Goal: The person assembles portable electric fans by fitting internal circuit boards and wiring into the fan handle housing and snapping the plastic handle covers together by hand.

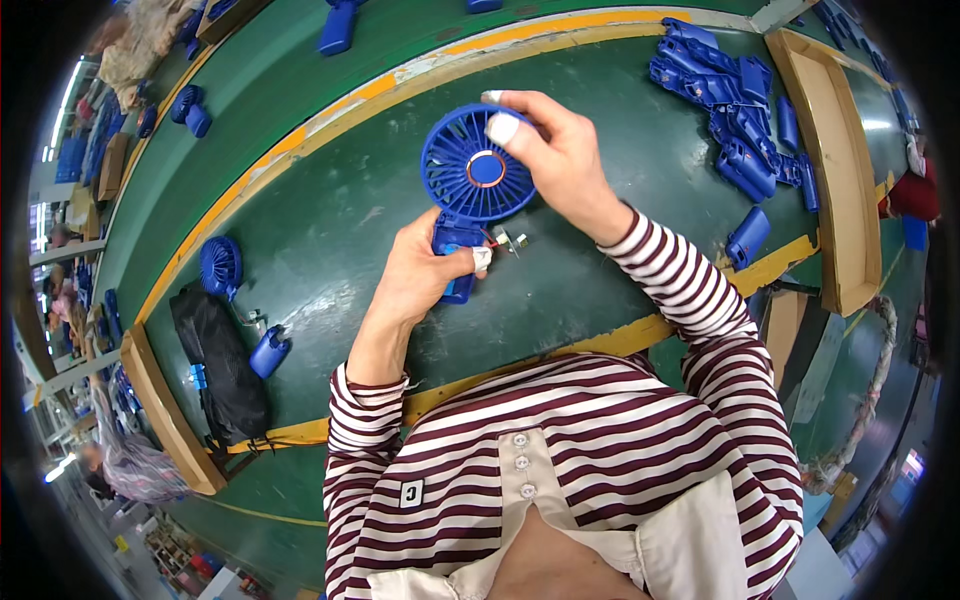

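A blue handheld fan [465, 165] with a round slatted grille is between my hands over the green bench. My left hand [422, 262] is closed around its opened handle, the thumb lying across the front. My right hand [562, 155] grips the right rim of the fan head with thumb and fingers. White wraps cover several fingertips. A small circuit board [514, 242] on thin wires sticks out to the right of the handle. Part of the handle's inside is hidden by my left thumb.
At the back right lies a pile of blue handle shells [735, 110], with a single shell [747, 238] nearer me. Cardboard trays [835, 180] edge the bench. On the left are another fan [221, 266], a loose shell [270, 352] and a black bag [215, 360]. A green conveyor [270, 110] runs behind.
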Demonstrator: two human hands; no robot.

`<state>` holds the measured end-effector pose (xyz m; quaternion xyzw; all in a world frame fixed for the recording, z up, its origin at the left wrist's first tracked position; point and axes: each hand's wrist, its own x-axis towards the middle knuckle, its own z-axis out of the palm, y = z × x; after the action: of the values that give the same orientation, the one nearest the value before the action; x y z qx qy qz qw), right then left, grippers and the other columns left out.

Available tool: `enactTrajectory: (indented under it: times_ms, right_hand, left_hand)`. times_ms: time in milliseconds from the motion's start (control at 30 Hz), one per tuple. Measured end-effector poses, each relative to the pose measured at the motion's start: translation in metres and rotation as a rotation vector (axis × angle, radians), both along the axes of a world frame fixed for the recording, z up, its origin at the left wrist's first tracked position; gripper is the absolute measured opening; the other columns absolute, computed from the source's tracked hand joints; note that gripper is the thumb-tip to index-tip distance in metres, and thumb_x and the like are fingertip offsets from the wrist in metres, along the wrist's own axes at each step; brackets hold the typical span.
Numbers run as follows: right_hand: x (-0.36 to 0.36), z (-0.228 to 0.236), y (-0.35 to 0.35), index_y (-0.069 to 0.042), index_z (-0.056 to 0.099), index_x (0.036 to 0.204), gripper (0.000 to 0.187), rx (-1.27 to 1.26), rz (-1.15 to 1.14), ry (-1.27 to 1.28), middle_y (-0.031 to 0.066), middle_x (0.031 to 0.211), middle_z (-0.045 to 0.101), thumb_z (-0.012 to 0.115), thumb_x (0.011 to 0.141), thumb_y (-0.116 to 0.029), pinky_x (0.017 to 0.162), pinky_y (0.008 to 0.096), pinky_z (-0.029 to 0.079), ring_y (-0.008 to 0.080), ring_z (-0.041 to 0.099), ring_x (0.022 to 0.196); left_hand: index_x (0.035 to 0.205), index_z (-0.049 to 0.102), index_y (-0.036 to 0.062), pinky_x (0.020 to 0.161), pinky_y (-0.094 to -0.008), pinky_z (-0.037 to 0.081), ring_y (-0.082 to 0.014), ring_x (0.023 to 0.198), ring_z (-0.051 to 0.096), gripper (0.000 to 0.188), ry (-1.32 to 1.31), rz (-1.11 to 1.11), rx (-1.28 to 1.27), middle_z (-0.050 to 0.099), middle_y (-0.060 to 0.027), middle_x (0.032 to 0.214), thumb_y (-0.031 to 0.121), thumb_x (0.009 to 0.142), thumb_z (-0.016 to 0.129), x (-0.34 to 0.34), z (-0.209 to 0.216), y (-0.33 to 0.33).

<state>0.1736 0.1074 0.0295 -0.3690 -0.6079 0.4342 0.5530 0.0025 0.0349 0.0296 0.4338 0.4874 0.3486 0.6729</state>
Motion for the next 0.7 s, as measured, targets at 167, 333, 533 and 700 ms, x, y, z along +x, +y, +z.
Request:
enactTrajectory:
  times_ms: [167,333,533,700]
  right_hand:
    - [0.000,0.020,-0.002,0.006,0.055,0.105,0.035,0.235,-0.138,-0.146,0.0065,0.091,0.060,0.061,0.080,-0.017,0.071,0.0228,0.045,0.0104,0.054,0.079]
    - [0.011,0.019,0.014,0.006,0.057,0.105,0.031,-0.157,-0.234,0.372,0.0041,0.088,0.061,0.059,0.086,-0.019,0.072,0.0207,0.044,0.0077,0.054,0.079]
    - [0.021,0.011,-0.001,0.003,0.054,0.107,0.031,-0.404,-0.108,0.530,0.0054,0.099,0.060,0.050,0.091,-0.023,0.081,0.0251,0.044,0.0105,0.056,0.088]
    - [0.017,0.026,-0.021,0.002,0.051,0.108,0.031,-0.426,0.041,0.547,0.0053,0.104,0.058,0.045,0.093,-0.024,0.082,0.0267,0.044,0.0116,0.055,0.091]
  left_hand:
    - [0.098,0.055,-0.0025,0.060,-0.0247,0.047,-0.0116,0.063,0.057,0.028,0.323,0.061,0.157,0.060,-0.0053,0.077,-0.007,0.070,0.056,0.003,0.000,-0.004]
    - [0.102,0.054,-0.0025,0.056,-0.0266,0.050,-0.0169,0.061,0.060,0.029,0.054,0.334,-0.049,0.060,-0.0114,0.078,0.002,0.074,0.059,-0.007,0.003,0.000]
    - [0.099,0.055,-0.0012,0.050,-0.0251,0.049,-0.0173,0.056,0.060,0.036,-0.063,0.445,-0.145,0.060,-0.0110,0.074,0.031,0.082,0.058,-0.015,0.001,0.005]
    - [0.094,0.055,-0.0002,0.049,-0.0275,0.051,-0.0169,0.056,0.060,0.022,-0.103,0.503,-0.192,0.061,-0.0102,0.076,0.018,0.082,0.060,-0.011,0.005,0.007]
